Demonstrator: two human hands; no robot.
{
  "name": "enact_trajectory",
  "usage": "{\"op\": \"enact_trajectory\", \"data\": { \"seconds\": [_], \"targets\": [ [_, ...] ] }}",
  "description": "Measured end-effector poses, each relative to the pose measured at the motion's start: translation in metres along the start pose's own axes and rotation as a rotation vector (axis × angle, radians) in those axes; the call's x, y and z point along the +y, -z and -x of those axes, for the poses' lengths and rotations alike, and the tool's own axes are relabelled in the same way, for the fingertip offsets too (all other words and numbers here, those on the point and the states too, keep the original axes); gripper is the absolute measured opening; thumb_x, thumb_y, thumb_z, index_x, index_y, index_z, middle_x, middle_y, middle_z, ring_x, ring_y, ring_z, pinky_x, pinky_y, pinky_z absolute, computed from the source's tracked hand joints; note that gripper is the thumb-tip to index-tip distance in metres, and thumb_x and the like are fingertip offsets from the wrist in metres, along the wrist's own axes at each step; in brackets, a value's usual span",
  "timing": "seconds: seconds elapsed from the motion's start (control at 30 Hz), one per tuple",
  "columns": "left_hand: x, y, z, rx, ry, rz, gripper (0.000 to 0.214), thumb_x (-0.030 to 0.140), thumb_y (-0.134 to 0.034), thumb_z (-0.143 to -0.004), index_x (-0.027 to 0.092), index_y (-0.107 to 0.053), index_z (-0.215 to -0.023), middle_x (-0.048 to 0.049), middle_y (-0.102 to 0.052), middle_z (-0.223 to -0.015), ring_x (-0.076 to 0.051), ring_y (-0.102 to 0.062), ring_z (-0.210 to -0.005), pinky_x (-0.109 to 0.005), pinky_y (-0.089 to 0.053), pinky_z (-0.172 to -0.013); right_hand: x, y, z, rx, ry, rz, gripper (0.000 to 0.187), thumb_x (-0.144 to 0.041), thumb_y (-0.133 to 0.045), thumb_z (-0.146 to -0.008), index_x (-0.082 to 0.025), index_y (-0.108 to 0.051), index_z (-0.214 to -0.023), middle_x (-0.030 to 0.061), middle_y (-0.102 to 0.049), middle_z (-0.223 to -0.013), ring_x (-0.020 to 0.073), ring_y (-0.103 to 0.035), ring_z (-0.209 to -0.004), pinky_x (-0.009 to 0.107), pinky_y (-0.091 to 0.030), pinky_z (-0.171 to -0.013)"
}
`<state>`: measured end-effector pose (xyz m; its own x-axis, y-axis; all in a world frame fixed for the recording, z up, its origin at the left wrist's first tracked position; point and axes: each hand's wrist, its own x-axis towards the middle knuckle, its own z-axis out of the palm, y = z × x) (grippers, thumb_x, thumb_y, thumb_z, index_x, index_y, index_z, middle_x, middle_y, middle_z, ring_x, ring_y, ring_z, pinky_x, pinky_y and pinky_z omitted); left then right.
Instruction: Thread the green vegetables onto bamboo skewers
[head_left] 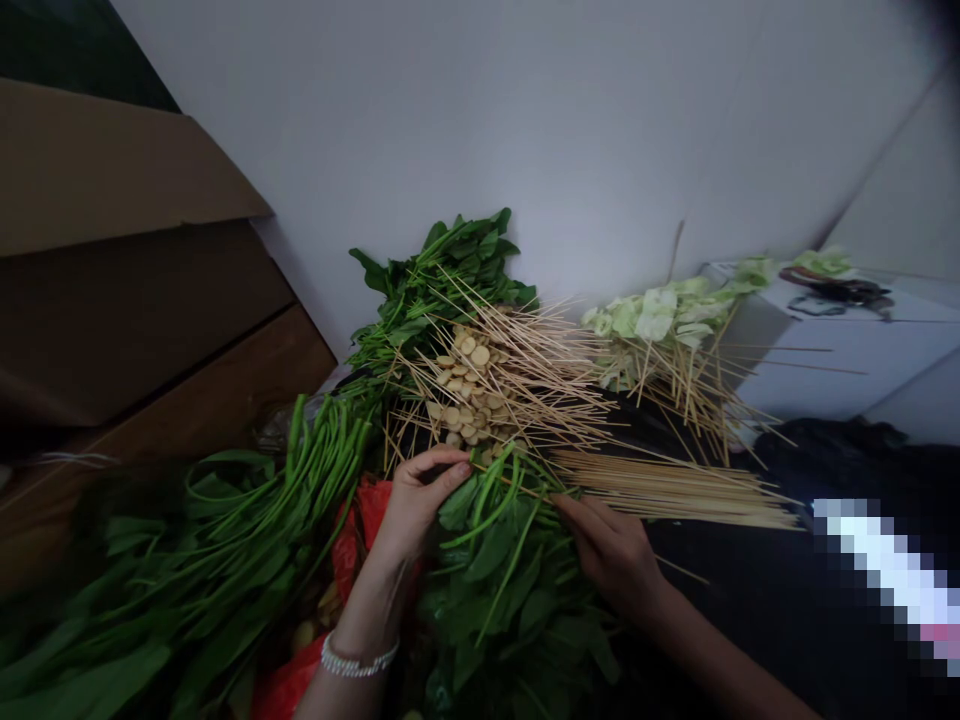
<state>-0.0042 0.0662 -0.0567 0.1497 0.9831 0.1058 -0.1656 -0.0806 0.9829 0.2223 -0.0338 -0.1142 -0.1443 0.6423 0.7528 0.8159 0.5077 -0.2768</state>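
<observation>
A thin bamboo skewer (521, 487) spans the space between my hands, with green stems and leaves around it. My left hand (420, 500), wearing a beaded bracelet (358, 658), is closed in a pinch at the skewer's far end. Closed around the skewer further back is my right hand (619, 555); the rear end sticks out past it. Below both hands lies a heap of leafy greens (517, 590). Just beyond them are skewers threaded with round pale slices (469, 385). A bundle of bare skewers (675, 490) lies beside my right hand.
Long-stemmed greens (285, 530) spread at left, beside a red plastic bag (360, 530). More greens (450, 260) lean against the white wall (525, 120). Skewered pale-green leaves (660, 315) rest by a white box (817, 360). A cardboard box (120, 170) stands at left.
</observation>
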Motion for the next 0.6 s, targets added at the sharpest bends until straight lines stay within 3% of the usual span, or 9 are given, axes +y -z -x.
{"op": "enact_trajectory", "data": {
  "seconds": [0.27,0.4,0.6],
  "targets": [
    [0.009,0.000,0.001,-0.057,0.036,-0.124,0.017,0.027,-0.085,-0.058,0.018,-0.077,-0.070,-0.0038,-0.071,-0.075,-0.014,-0.061,-0.069,-0.022,-0.048,-0.065,-0.001,0.000,0.001,-0.009,0.022,0.040,0.037,-0.004,-0.042,-0.090,-0.018,-0.060,-0.118,0.0006,-0.063,-0.070,0.0111,-0.061,-0.059,0.022,-0.042,-0.051],
    [0.008,0.003,0.000,-0.057,0.041,-0.134,0.024,0.031,-0.085,-0.059,0.018,-0.077,-0.078,-0.0041,-0.071,-0.076,-0.015,-0.061,-0.068,-0.024,-0.049,-0.064,-0.002,0.000,0.001,-0.017,0.028,0.044,0.037,-0.004,-0.042,-0.090,-0.019,-0.059,-0.119,0.0011,-0.064,-0.072,0.0110,-0.061,-0.058,0.021,-0.043,-0.051],
    [0.012,0.005,0.001,-0.126,0.065,-0.151,0.020,0.031,-0.084,-0.060,0.016,-0.074,-0.067,-0.0028,-0.067,-0.073,-0.013,-0.058,-0.067,-0.023,-0.047,-0.063,-0.005,0.002,-0.003,0.007,0.044,0.035,0.036,-0.003,-0.042,-0.089,-0.017,-0.061,-0.116,0.0003,-0.061,-0.067,0.0108,-0.060,-0.056,0.021,-0.041,-0.049]
  ]
}}
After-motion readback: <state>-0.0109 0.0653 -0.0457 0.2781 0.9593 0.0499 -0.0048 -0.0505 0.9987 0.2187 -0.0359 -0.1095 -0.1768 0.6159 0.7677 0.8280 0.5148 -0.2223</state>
